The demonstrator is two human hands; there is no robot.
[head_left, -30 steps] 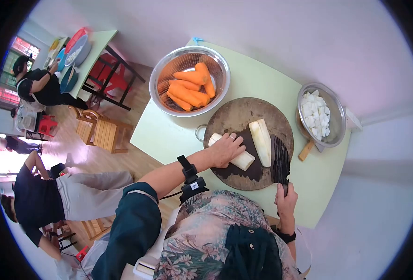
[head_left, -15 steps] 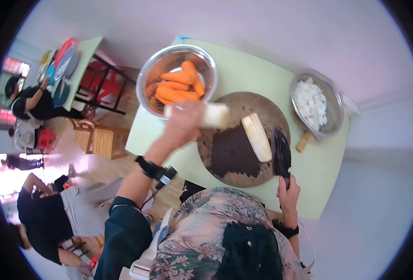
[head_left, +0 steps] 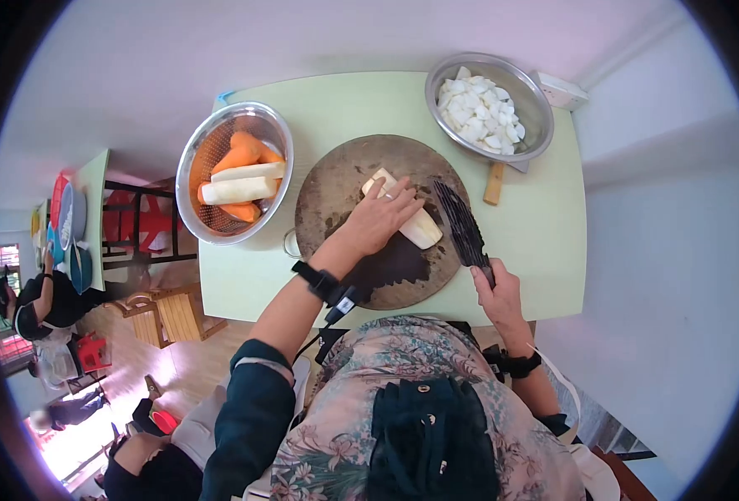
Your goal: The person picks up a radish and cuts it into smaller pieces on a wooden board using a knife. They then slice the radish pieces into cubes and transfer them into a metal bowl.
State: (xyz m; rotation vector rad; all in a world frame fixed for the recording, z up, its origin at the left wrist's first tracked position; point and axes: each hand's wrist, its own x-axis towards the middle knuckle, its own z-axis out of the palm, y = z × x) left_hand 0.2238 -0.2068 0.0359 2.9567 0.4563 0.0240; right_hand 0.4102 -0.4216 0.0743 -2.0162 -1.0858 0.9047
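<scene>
A peeled white root vegetable (head_left: 420,229) lies on the round wooden cutting board (head_left: 328,179). My left hand (head_left: 378,219) rests on it with the fingers spread. My right hand (head_left: 501,296) is closed round the handle of a dark-bladed knife (head_left: 461,225), its blade over the board's right edge, just beside the vegetable. Left of the board, a steel colander (head_left: 187,179) holds orange carrots (head_left: 242,152) with two white pieces (head_left: 240,190) on top. A dark wet patch (head_left: 394,271) covers the lower part of the board.
A steel bowl (head_left: 541,117) of white chunks (head_left: 480,113) stands at the table's back right, with a wooden handle (head_left: 494,184) sticking out below it. A white socket box (head_left: 560,90) is behind. Other people and a wooden chair (head_left: 182,316) are at the left.
My left hand has left the colander side and come down on the vegetable on the board. The white piece it carried now lies in the colander. The view has shifted.
</scene>
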